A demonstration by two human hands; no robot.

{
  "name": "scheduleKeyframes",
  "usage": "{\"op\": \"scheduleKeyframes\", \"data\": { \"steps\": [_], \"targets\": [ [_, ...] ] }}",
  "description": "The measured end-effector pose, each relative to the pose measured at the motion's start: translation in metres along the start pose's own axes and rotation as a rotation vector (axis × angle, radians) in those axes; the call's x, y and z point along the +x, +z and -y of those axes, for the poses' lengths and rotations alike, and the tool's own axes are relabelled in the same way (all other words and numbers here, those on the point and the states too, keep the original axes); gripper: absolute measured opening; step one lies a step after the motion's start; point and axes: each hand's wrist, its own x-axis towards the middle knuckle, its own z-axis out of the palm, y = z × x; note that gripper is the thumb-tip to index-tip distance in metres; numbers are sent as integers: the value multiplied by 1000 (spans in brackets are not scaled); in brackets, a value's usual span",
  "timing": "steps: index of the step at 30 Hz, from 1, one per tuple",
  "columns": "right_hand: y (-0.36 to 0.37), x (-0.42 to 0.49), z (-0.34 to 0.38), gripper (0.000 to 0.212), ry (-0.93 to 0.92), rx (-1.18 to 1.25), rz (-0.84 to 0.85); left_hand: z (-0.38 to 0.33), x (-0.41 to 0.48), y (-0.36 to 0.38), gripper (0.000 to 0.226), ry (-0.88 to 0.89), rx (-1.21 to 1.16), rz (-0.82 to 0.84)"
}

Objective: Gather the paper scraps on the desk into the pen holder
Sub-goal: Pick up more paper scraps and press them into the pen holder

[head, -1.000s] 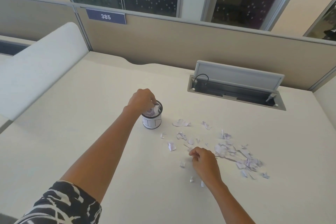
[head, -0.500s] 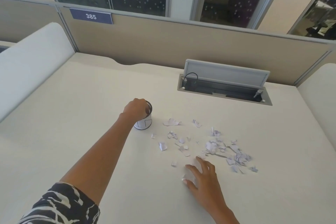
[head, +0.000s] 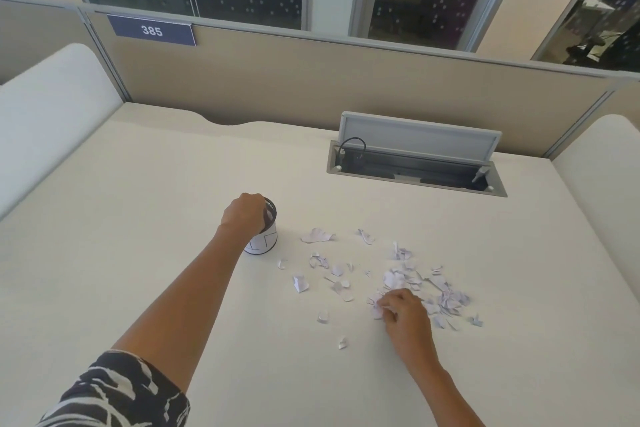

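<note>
Along the left edge, low: patterned sleeve point(head: 114, 392), bare forearm running up and right across the counter point(head: 138, 218).

Left hand point(head: 244, 215) sits atop the pen holder point(head: 265, 239), fingers curled over its left rim and gripping it. Fingertips are hidden behind the knuckles. Holder stands upright, left of centre on the counter. Its inside is dark; contents not readable.

Right of the holder: paper scraps point(head: 398, 279) strewn in a band running right and toward the person, sparse near the holder, densest at the right end.

Right hand point(head: 403, 314) is at the near-left edge of the dense patch, knuckles up, fingers bunched and pinching a few pale scraps. How many, cannot tell.

Key relation: the holder lies left of and beyond the right hand, with loose scraps between. The left hand is already on it; the right is well apart. The uncovered part of the mouth faces right. Judgement: the carry goes leftward and away, over the sparse scraps.

Behind, right: open cable hatch point(head: 415, 163), not involved.
</note>
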Motion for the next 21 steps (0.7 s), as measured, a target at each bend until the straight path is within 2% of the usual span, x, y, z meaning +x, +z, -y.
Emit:
{"op": "scheduleKeyframes", "data": {
  "steps": [2,4,7,10,15,18,21],
  "targets": [
    [-7,6,3,22,60,187,-70,0,0,2,16,-7,11,-19],
    [-17,12,2,23,95,252,-138,-1,0,2,17,-10,25,-32],
    [-35,18,-19,25,125,112,-223,-3,1,-1,20,-13,37,-34],
    [-55,16,-48,37,235,-76,-257,-3,2,-9,22,-13,29,-49],
    [-79,14,-87,76,513,-105,-124,-2,-1,-22,22,-25,-9,-43],
    [-78,19,-90,91,525,-111,-14,-1,-2,-23,28,-40,0,-10],
    [-66,26,-75,92,484,-95,25,-1,-1,-22,30,-9,19,29]
  ]
}}
